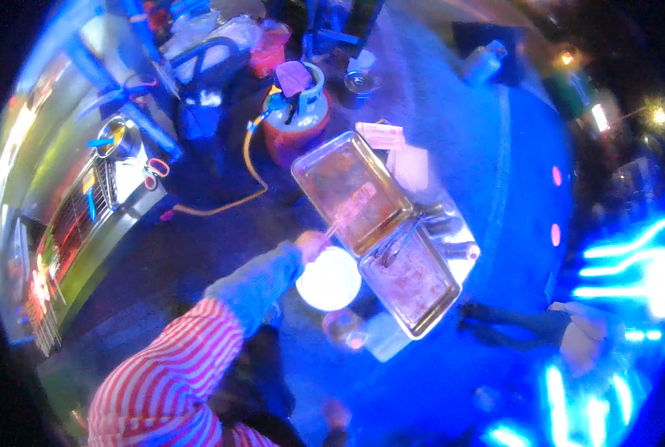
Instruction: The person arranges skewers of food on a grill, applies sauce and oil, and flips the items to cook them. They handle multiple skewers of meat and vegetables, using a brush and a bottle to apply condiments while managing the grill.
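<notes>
From the lower left reaches my left arm in a red-and-white striped sleeve with a blue cuff. My left hand point(312, 246) grips the thin end of a meat skewer point(356, 200), whose loaded part lies over a rectangular metal tray point(310, 162) with brownish contents. Just below this hand is a round white object point(329, 279), too overexposed to identify. A second metal tray point(449, 307) adjoins the first and holds a pale, pinkish layer. Metal tongs point(394, 241) appear to rest where the two trays meet. My right hand is out of view.
A gas cylinder point(296, 134) with an orange hose point(247, 159) stands beyond the trays. Left is a long grill point(75, 215); red-handled scissors point(157, 172) and a metal bowl point(117, 137) sit at its far end. Metal canisters point(443, 223) stand right of the trays.
</notes>
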Demonstrator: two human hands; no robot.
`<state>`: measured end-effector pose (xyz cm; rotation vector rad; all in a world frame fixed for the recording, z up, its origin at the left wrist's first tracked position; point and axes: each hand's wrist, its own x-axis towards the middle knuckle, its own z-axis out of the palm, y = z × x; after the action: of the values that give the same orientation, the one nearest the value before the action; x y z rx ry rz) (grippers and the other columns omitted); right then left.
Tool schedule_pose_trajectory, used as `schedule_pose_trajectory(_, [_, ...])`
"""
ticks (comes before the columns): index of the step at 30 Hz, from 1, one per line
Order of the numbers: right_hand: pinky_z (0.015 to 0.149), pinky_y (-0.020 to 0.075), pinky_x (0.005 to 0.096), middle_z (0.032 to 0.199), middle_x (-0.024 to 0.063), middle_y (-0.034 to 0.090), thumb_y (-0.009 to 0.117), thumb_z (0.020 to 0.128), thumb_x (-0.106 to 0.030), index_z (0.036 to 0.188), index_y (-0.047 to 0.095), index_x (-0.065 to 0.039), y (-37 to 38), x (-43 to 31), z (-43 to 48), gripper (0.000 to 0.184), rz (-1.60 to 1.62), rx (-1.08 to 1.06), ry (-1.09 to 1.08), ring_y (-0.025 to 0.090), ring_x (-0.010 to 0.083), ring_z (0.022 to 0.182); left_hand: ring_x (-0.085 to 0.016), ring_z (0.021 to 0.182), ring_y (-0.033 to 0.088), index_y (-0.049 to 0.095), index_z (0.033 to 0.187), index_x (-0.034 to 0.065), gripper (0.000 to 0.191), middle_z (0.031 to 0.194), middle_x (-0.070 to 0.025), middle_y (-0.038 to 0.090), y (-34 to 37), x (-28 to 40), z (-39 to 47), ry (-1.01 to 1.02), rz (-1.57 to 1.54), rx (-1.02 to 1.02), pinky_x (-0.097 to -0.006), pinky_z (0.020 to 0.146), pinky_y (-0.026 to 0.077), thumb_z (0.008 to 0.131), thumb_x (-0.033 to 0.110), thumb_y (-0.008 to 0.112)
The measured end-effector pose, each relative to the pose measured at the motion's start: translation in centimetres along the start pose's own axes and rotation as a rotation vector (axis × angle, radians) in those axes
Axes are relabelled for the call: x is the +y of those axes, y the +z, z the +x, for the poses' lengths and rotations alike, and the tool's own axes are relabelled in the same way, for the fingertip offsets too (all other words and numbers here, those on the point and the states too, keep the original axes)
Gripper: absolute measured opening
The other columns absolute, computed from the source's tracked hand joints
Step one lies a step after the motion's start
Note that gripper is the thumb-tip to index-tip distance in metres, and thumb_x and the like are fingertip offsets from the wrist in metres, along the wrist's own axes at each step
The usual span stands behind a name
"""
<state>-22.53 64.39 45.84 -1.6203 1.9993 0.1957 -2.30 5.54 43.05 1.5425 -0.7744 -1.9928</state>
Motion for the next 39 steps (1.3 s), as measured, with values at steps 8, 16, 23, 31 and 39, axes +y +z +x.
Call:
schedule_pose_trajectory(8, [0.055,0.0524,0.0395,0.075,0.0027,0.065,0.063,0.087,-0.028,0.083,0.066,-0.013,-6.2,-0.5,2.9,0.016,0.157,-0.21,0.017,0.063,0.0224,0.066,-0.026,0.081,0.065,0.071,0.101,0.0082,0.022,0.089,-0.0099,0.069,-3.6,-3.6,-13.3,0.341,0.613,-0.12,-0.04,0.072,0.053,0.094,0.025,0.058])
schedule_pose_trajectory(16, [0.053,0.0504,0.0347,0.073,0.0029,0.062,0.063,0.088,-0.019,0.087,0.064,-0.012,-14.9,-14.0,18.9,0.007,0.654,-0.298,0.068,0.06,0.0188,0.064,-0.034,0.099,0.068,0.07,0.112,0.0056,0.038,0.106,-0.0176,0.072,-40.4,-18.0,-46.6,0.057,0.57,0.427,-0.0463,0.087,0.053,0.088,0.033,0.059])
schedule_pose_trajectory(23, [0.05,0.0487,0.0305,0.072,0.003,0.06,0.063,0.089,-0.01,0.09,0.063,-0.011,-14.0,-39.3,24.7,0.002,0.953,-0.389,-0.246,0.058,0.0156,0.062,-0.038,0.1,0.065,0.069,0.108,0.0046,0.025,0.107,-0.0183,0.069,-62.4,-23.6,-73.5,0.2,0.465,1.552,-0.0447,0.09,0.052,0.087,0.016,0.059])
schedule_pose_trajectory(31, [0.074,0.0555,0.0287,0.108,0.0121,0.069,0.062,0.097,-0.013,0.127,0.059,0.0,-5.2,-78.2,2.8,0.033,0.594,-0.676,-0.582,0.067,0.0171,0.089,-0.038,0.103,0.062,0.062,0.117,0.0013,0.034,0.112,-0.0186,0.066,-77.4,-29.3,-86.0,0.218,0.642,1.81,-0.046,0.09,0.051,0.086,0.014,0.064])
schedule_pose_trajectory(39, [0.078,0.0552,0.0275,0.111,0.0105,0.07,0.06,0.098,-0.011,0.129,0.06,-0.002,-1.5,-93.1,-7.9,0.033,0.436,-0.832,-0.608,0.067,0.0144,0.091,-0.04,0.092,0.064,0.059,0.119,0.0019,0.037,0.103,-0.0226,0.066,-86.8,-31.2,-88.2,0.008,0.534,1.692,-0.0497,0.083,0.052,0.086,0.017,0.065])
